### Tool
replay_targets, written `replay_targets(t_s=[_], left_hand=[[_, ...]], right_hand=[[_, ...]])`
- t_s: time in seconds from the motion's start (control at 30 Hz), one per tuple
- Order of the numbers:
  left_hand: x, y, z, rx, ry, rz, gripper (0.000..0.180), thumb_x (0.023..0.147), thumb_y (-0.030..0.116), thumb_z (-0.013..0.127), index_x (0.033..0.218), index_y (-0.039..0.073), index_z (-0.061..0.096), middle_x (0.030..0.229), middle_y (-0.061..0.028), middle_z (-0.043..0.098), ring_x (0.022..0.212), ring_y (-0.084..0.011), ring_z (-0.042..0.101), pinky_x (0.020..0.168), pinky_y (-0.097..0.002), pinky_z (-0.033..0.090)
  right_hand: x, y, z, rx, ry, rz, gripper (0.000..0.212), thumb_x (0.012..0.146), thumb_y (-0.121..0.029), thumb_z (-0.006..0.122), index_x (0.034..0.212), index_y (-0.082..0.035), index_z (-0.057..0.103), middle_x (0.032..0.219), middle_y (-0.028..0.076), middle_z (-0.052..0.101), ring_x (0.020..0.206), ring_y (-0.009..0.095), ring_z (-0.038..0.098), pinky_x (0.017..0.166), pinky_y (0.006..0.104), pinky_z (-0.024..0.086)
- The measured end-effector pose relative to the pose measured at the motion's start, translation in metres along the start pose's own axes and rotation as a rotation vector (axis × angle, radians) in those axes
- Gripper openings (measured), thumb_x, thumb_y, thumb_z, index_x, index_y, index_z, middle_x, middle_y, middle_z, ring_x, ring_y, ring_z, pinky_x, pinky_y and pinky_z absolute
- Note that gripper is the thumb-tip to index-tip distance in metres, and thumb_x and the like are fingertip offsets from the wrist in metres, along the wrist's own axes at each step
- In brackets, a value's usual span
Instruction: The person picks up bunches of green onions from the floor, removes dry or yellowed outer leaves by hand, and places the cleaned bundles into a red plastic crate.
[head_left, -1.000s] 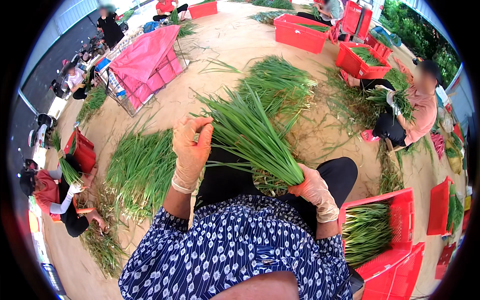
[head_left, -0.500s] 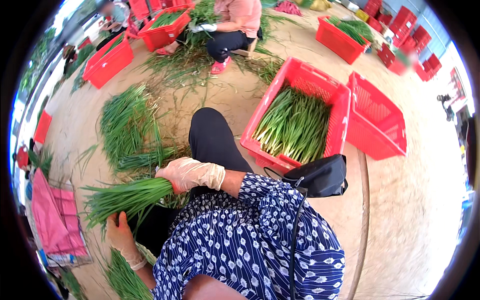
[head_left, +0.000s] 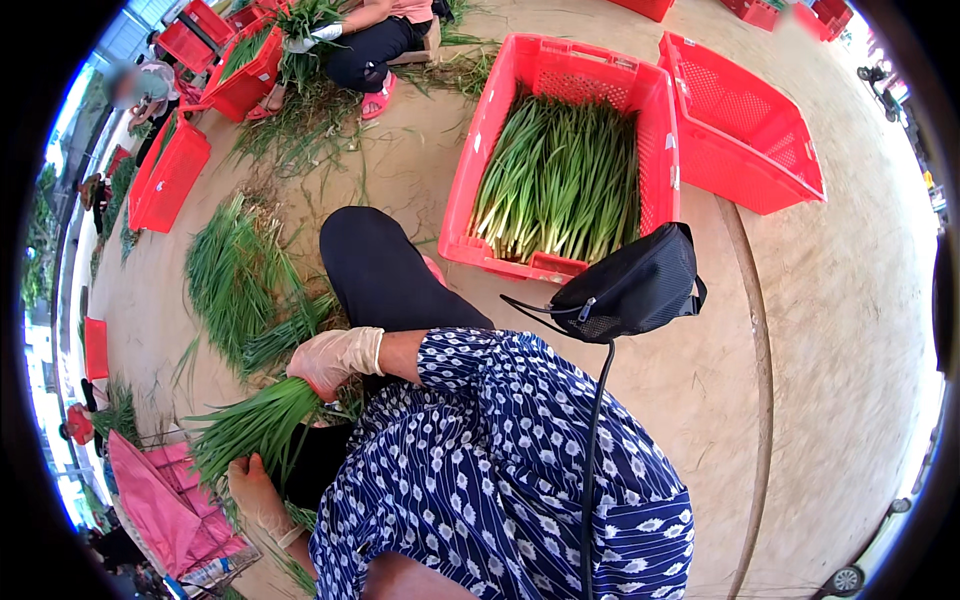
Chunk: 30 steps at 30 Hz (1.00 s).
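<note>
A bunch of long green garlic chives (head_left: 255,430) lies across my lap, leaf ends to the left. My right hand (head_left: 335,362), in a thin pale glove, is closed round its stem end. Lower left, my gloved left hand (head_left: 255,495) is at the leafy end, thumb and fingertip against the leaves; its other fingers are partly hidden. Past my knee, a loose heap of chives (head_left: 235,280) lies on the ground. To the right, a red crate (head_left: 460,215) holds chives (head_left: 560,180) laid side by side, pale stem ends toward me.
A second red crate (head_left: 745,130) stands tilted beside the filled one. A black pouch (head_left: 630,285) with a cable hangs at my right side. Ahead, a person in pink sandals (head_left: 378,97) sits among chives and red crates (head_left: 170,175). A pink cloth (head_left: 175,510) lies at left.
The view has shifted, so the crates sit higher in the picture. My right hand still grips the chives, and my left hand stays at their leafy end.
</note>
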<state>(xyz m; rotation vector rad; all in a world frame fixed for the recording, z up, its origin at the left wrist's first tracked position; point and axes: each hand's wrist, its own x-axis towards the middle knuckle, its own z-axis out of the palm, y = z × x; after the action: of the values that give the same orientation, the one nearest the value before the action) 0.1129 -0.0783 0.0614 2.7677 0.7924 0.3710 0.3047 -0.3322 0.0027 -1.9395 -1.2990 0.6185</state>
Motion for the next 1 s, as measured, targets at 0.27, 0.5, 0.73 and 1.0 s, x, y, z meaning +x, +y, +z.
replay_targets(t_s=[0.27,0.5,0.73,1.0], left_hand=[[0.013,-0.006,-0.003,0.072,-0.042,0.062,0.017,0.087,0.009,0.066,0.092,-0.007,0.066,0.079,-0.0164,0.067,0.069,-0.025,0.058,0.067,-0.0387,0.047],[0.035,-0.016,-0.002,0.062,-0.039,0.084,0.014,0.083,0.01,0.068,0.086,-0.004,0.066,0.073,-0.0113,0.064,0.065,-0.0209,0.055,0.064,-0.0382,0.045],[0.039,-0.022,-0.001,-0.071,0.028,0.046,0.01,0.08,0.005,0.068,0.081,-0.005,0.066,0.07,-0.0102,0.062,0.066,-0.019,0.052,0.064,-0.0356,0.043],[0.041,-0.024,-0.011,-0.115,0.207,0.089,0.01,0.081,0.005,0.068,0.084,-0.004,0.068,0.074,-0.013,0.065,0.068,-0.0216,0.057,0.066,-0.0367,0.046]], right_hand=[[0.008,0.013,0.012,0.056,-0.012,-0.077,0.049,0.056,-0.019,0.086,0.102,-0.005,0.074,0.096,0.016,0.073,0.091,0.034,0.07,0.075,0.0476,0.054],[0.02,0.023,0.018,0.1,0.045,-0.093,0.052,0.053,-0.017,0.087,0.102,-0.006,0.074,0.096,0.016,0.073,0.093,0.034,0.07,0.078,0.0477,0.054],[0.007,0.012,0.011,0.069,0.035,-0.054,0.049,0.055,-0.018,0.086,0.101,-0.006,0.073,0.092,0.015,0.073,0.089,0.034,0.07,0.074,0.0469,0.054],[0.025,-0.002,0.005,-0.103,0.072,-0.12,0.044,0.059,-0.018,0.084,0.099,-0.004,0.073,0.091,0.016,0.072,0.088,0.034,0.07,0.075,0.0478,0.054]])
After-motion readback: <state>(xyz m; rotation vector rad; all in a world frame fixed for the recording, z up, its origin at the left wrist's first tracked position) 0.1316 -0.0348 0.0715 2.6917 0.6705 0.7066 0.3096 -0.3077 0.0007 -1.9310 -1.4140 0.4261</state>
